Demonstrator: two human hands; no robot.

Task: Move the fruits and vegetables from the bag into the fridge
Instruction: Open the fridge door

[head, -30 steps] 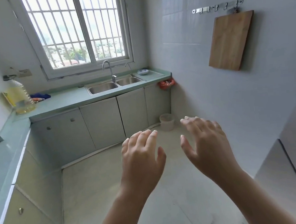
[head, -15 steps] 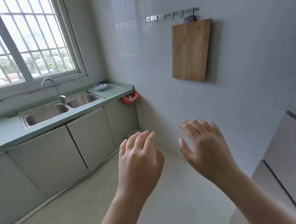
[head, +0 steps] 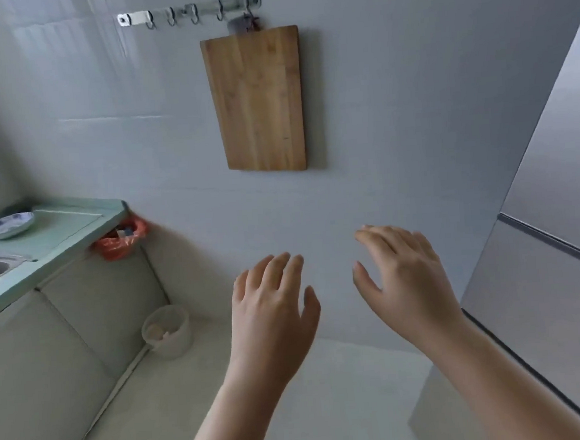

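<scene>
A grey fridge (head: 555,208) stands at the right edge, its doors closed, with a seam between upper and lower door. My left hand (head: 271,310) and my right hand (head: 406,280) are both raised in front of me, palms down, fingers apart, holding nothing. The right hand is a short way left of the fridge's lower door. An orange plastic bag (head: 120,240) hangs at the end of the green counter, with a few items showing in its mouth. No fruit or vegetables can be made out.
A wooden cutting board (head: 256,100) hangs from a hook rail (head: 188,13) on the tiled wall. A green counter (head: 59,232) with a small dish (head: 7,225) and a sink edge is at left. A white bin (head: 167,329) stands on the floor by the cabinets.
The view has swung to the right: the window and sink have left the frame, and the fridge now fills the right side. Both hands stay raised and empty.
</scene>
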